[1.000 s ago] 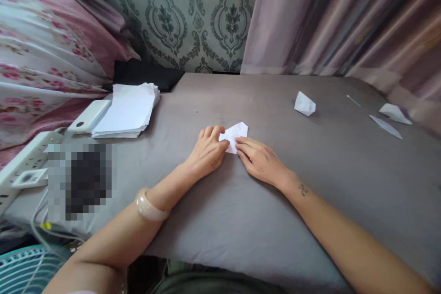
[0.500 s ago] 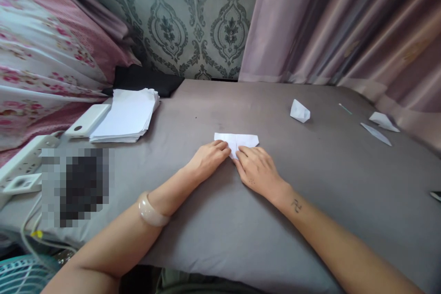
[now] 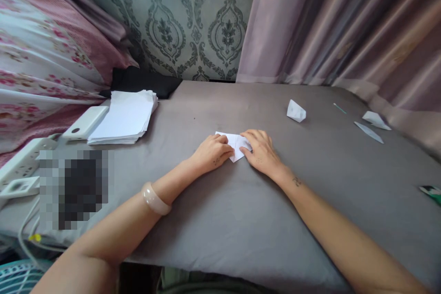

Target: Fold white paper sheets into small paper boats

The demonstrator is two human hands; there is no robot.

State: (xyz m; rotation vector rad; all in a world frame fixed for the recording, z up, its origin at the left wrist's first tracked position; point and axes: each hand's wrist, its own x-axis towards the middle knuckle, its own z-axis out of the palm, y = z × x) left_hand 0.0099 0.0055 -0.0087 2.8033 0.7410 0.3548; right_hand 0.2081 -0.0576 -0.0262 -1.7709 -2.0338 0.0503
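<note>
A small white folded paper (image 3: 234,143) lies flat on the grey cloth-covered surface (image 3: 241,211) in front of me. My left hand (image 3: 211,152) rests on its left part, fingers curled down and pressing the paper. My right hand (image 3: 261,151) covers its right part, fingers bent over the fold and pressing. Only the middle strip and lower tip of the paper show between the hands. A pale bangle (image 3: 154,198) sits on my left wrist.
A stack of white sheets (image 3: 124,116) and a white power bank (image 3: 85,122) lie at the left, near a white power strip (image 3: 20,163). Folded paper pieces lie at the right: one (image 3: 295,111) and two more (image 3: 372,124). Curtains and patterned wall stand behind.
The paper, spread wide half a second ago, is now covered on its right by my right hand, which moved up over it. My left hand shifted slightly up onto the left part.
</note>
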